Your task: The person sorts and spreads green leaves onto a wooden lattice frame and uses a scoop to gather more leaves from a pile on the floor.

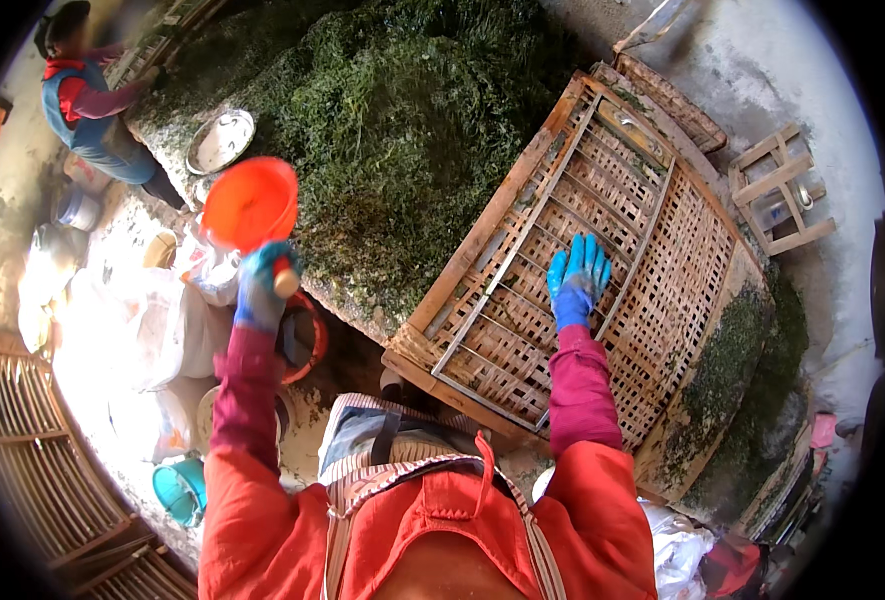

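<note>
My left hand [260, 287], in a blue glove, grips the wooden handle of an orange plastic scoop [250, 203] and holds it up beside a big heap of dark green shredded leaves [402, 130]. My right hand [576, 279], also in a blue glove, lies flat with fingers spread on a woven bamboo tray [662, 250] that has a metal frame resting on it. The tray leans against the heap.
Another person [87, 100] in red and blue works at the far left of the heap beside a metal bowl [220, 141]. White sacks [152, 330], a teal bucket [182, 490] and bamboo racks [32, 450] stand at left. A wooden stool [777, 190] sits at right.
</note>
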`<state>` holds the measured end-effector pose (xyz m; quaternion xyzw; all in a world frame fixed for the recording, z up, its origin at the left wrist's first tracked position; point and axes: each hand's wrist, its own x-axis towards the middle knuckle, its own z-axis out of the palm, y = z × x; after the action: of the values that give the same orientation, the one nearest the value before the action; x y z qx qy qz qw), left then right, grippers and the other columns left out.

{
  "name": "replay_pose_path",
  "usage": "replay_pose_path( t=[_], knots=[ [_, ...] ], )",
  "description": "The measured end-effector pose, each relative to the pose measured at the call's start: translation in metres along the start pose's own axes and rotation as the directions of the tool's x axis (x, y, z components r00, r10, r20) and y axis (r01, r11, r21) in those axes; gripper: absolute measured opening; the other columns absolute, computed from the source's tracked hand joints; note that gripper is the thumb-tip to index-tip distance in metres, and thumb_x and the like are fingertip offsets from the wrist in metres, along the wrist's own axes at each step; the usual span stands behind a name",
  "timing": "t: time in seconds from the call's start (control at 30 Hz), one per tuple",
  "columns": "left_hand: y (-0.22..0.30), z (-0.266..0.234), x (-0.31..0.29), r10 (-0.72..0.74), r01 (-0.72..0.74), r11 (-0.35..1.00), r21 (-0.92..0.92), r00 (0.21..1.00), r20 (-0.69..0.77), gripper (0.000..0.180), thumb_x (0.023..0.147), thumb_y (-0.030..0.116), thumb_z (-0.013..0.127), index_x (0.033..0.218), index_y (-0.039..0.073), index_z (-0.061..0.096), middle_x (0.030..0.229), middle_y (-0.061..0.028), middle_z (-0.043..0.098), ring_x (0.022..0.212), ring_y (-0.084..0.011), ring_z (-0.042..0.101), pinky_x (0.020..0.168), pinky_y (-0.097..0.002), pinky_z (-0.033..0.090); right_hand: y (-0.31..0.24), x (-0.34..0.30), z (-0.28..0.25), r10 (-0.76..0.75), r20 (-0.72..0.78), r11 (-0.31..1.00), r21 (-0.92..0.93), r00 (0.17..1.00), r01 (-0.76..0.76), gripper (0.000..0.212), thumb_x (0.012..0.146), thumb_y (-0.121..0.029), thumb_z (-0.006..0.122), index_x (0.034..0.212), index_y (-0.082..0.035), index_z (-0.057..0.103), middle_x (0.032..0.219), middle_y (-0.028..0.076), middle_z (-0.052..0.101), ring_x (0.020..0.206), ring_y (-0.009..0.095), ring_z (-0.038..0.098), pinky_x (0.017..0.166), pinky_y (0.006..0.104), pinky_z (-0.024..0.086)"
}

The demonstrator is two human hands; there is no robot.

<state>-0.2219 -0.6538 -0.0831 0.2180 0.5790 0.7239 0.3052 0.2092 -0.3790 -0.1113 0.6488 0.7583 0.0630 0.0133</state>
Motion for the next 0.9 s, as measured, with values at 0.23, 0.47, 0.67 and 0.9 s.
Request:
replay_pose_path(
  t=[0.23, 0.47, 0.67, 0.9],
  knots=[
    [0.025, 0.054, 0.024, -0.522, 0.552, 0.812, -0.193, 0.833, 0.185, 0.022, 0.092, 0.023, 0.067, 0.103, 0.004, 0.066, 0.084, -0.0044, 0.068, 0.060, -0.0126, 0.061, 0.049, -0.0238, 0.049, 0.003, 0.001, 0.005, -0.016, -0.044, 1.000, 0.018, 0.999, 0.017, 0.065, 0.105, -0.053, 0.022, 0.160, -0.018, 0.030, 0.167, 0.008, 0.024, 0.154, 0.031, 0.023, 0.128, 0.0493, 0.011],
    [0.082, 0.042, -0.020, -0.486, 0.351, 0.840, 0.414, 0.827, 0.283, 0.023, 0.087, 0.016, 0.071, 0.103, 0.000, 0.068, 0.082, -0.0065, 0.069, 0.062, -0.0152, 0.065, 0.053, -0.0272, 0.054, 0.008, -0.002, 0.012, -0.025, -0.092, 1.000, 0.015, 0.995, 0.027, 0.062, 0.105, -0.051, 0.027, 0.158, -0.019, 0.034, 0.166, 0.007, 0.027, 0.153, 0.031, 0.025, 0.128, 0.0486, 0.011],
    [0.088, 0.082, 0.077, 0.186, -0.912, 0.254, 0.321, 0.372, 0.910, 0.010, 0.087, 0.014, 0.069, 0.081, 0.008, 0.065, 0.078, -0.0037, 0.067, 0.062, -0.0148, 0.064, 0.057, -0.0315, 0.050, 0.001, 0.007, 0.019, -0.039, -0.104, 0.999, 0.006, 0.994, 0.040, 0.062, 0.104, -0.049, 0.030, 0.158, -0.019, 0.036, 0.167, 0.006, 0.027, 0.153, 0.029, 0.024, 0.128, 0.0470, 0.009],
    [0.080, 0.133, 0.155, -0.437, 0.489, 0.870, -0.054, 0.818, 0.373, 0.019, 0.093, 0.019, 0.070, 0.105, 0.004, 0.067, 0.089, -0.0083, 0.072, 0.062, -0.0146, 0.066, 0.051, -0.0256, 0.057, 0.005, 0.003, 0.016, -0.033, -0.146, 0.993, 0.106, 0.989, 0.049, 0.066, 0.104, -0.054, 0.025, 0.156, -0.017, 0.039, 0.165, 0.007, 0.031, 0.152, 0.031, 0.027, 0.127, 0.0481, 0.011]
  ],
)
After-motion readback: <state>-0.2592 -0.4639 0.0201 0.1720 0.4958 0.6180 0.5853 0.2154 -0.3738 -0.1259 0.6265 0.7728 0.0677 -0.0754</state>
